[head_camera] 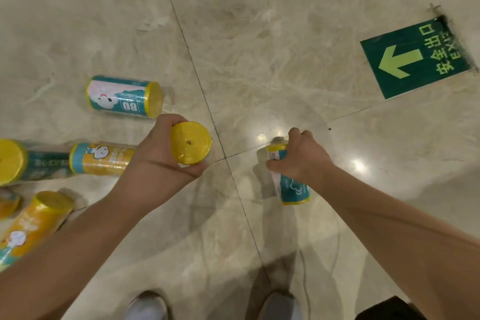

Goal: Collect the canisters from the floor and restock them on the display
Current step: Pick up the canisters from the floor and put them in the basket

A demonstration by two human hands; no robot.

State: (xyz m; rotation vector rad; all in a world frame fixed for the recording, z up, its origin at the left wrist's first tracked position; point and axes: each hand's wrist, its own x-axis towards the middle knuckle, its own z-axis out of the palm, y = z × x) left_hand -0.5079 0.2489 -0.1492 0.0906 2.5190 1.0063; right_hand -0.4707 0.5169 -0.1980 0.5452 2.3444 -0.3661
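Now both our hands loaded above marble floor (pixel 259 34): left hand (pixel 158 156) curled round yellow-ended canister (pixel 191 143), end facing lens; right hand (pixel 298 158) wrapped over teal canister (pixel 291 187) down at tile, long axis 12 to 6 o'clock, grip across upper half. Orange canister (pixel 101 158) and others lie at 9 o'clock, nearer left hand. No display in shot; we judge straight lift comes next.

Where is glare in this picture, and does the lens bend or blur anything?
Head view: two bright glare spots lie on the glossy floor beside the right hand, which grips a teal canister; soft shadows fall under both forearms; the wide lens bends the tile joints and stretches the orange canister at the left edge, which looks soft; the green exit sign reads clearly.
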